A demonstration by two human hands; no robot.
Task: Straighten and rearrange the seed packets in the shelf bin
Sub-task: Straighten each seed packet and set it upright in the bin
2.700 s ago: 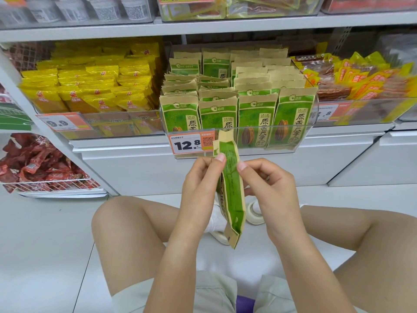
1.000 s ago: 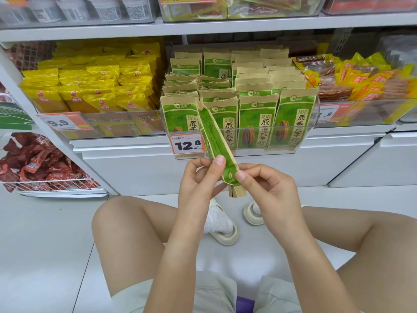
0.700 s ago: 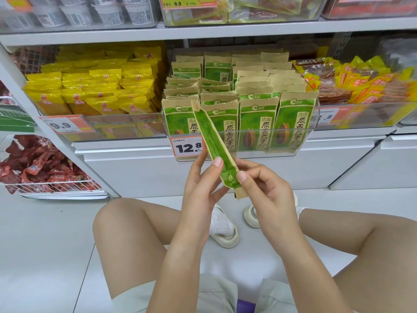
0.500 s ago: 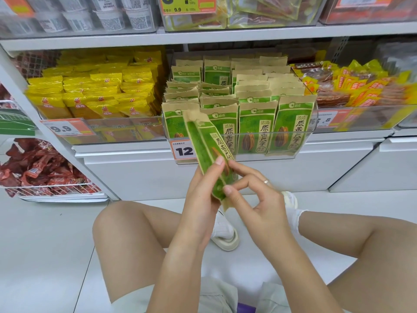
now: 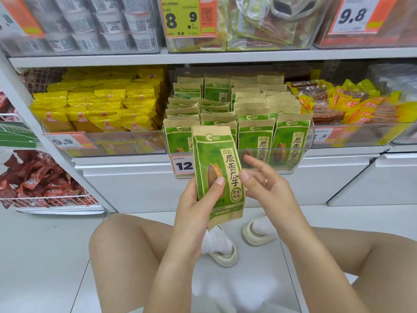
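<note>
A green and tan seed packet (image 5: 220,168) stands upright in front of the shelf, its printed face toward me. My left hand (image 5: 198,199) grips its lower left edge, thumb on the front. My right hand (image 5: 266,184) is at the packet's right edge; its thumb touches the edge and the other fingers are spread free. Behind them a clear shelf bin (image 5: 302,154) holds several rows of the same packets (image 5: 255,141), standing upright. The held packet hides part of the front row.
Yellow snack bags (image 5: 101,111) fill the bin to the left, orange and yellow packets (image 5: 356,107) the bin to the right. A wire basket of red packets (image 5: 40,181) sits low left. A price tag (image 5: 182,164) hangs on the bin front. My knees and sandalled feet rest on the white floor.
The packet has turned from edge-on to face-on and risen closer to the bin. My right hand has loosened its pinch and spread its fingers. The camera has tilted upward.
</note>
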